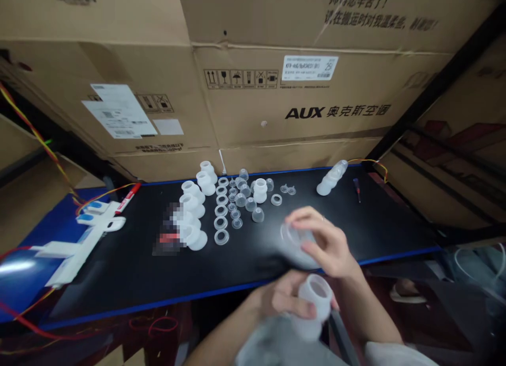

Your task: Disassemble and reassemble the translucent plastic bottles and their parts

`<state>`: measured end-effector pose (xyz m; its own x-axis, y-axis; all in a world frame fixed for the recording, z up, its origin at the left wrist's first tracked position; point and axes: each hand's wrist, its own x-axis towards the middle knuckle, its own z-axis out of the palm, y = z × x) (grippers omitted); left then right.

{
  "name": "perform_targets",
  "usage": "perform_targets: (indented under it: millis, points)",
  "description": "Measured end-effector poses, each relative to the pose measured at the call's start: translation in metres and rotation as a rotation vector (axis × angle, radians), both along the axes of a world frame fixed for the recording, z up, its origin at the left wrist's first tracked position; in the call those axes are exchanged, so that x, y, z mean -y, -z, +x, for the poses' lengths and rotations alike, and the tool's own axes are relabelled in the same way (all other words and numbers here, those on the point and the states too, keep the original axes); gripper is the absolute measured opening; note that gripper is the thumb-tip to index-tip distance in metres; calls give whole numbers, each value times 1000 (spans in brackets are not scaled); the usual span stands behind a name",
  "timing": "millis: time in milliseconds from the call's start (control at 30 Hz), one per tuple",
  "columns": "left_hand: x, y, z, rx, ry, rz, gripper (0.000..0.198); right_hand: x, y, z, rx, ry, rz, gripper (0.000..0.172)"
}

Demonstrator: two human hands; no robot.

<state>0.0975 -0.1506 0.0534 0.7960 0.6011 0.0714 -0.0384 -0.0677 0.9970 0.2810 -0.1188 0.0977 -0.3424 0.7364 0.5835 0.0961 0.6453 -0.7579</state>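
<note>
My left hand [282, 297] is wrapped round a translucent white bottle [316, 305], its open mouth facing up, in front of the table edge. Just above it, my right hand [326, 242] has its fingers curled round a clear ring-shaped piece [289, 235] that is blurred. On the black table stand several white bottles [192, 205] in a row. Beside them runs a column of translucent rings [220, 210], then small clear nipples [235, 214] and clear dome caps [251, 203]. Another bottle [260, 192] stands among the caps, near a single ring [276, 200] and two clear nipples [288, 189].
Capped bottles [332, 179] stand in a line at the back right, near a small screwdriver [357, 189]. A white power strip [85, 244] and a red marker [128, 197] lie at left. Large cardboard boxes [245, 107] wall off the back. A pixelated patch covers part of the left side.
</note>
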Motion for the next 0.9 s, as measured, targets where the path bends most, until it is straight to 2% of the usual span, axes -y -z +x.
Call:
perform_targets:
  millis: [33, 67, 133, 233, 300, 467, 600, 667, 733, 800, 833, 900]
  points:
    - [-9, -4, -7, -11, -43, 66, 52, -17, 6, 6, 63, 157, 5, 32]
    - [-18, -9, -15, -50, -142, 144, 55, -33, 15, 14, 139, 285, -6, 32]
    - [-37, -18, -31, -238, -303, 309, 55, -58, 41, 30, 270, 424, -61, 35]
    - [-60, -27, -46, -587, -459, 505, 49, -79, 81, 51, 399, 463, -171, 49]
    - [-73, -30, -46, -743, -500, 572, 44, -85, 97, 57, 467, 459, -209, 58]
    - [-92, -32, -29, -935, -528, 649, 40, -86, 108, 54, 555, 469, -170, 59]
    - [-105, -25, -13, -935, -501, 691, 52, -86, 123, 54, 566, 504, -50, 55]
    - [-113, -20, -10, -893, -540, 720, 64, -86, 129, 55, 550, 546, 32, 53]
    - [-117, -22, -12, -813, -649, 713, 90, -86, 124, 54, 500, 599, 103, 46]
    - [-114, -40, -24, -657, -799, 688, 110, -83, 101, 54, 435, 625, 173, 37]
    - [-109, -56, -33, -547, -875, 689, 112, -79, 82, 54, 401, 619, 209, 33]
    - [-95, -99, -58, -238, -999, 777, 84, -63, 33, 58, 322, 580, 298, 29]
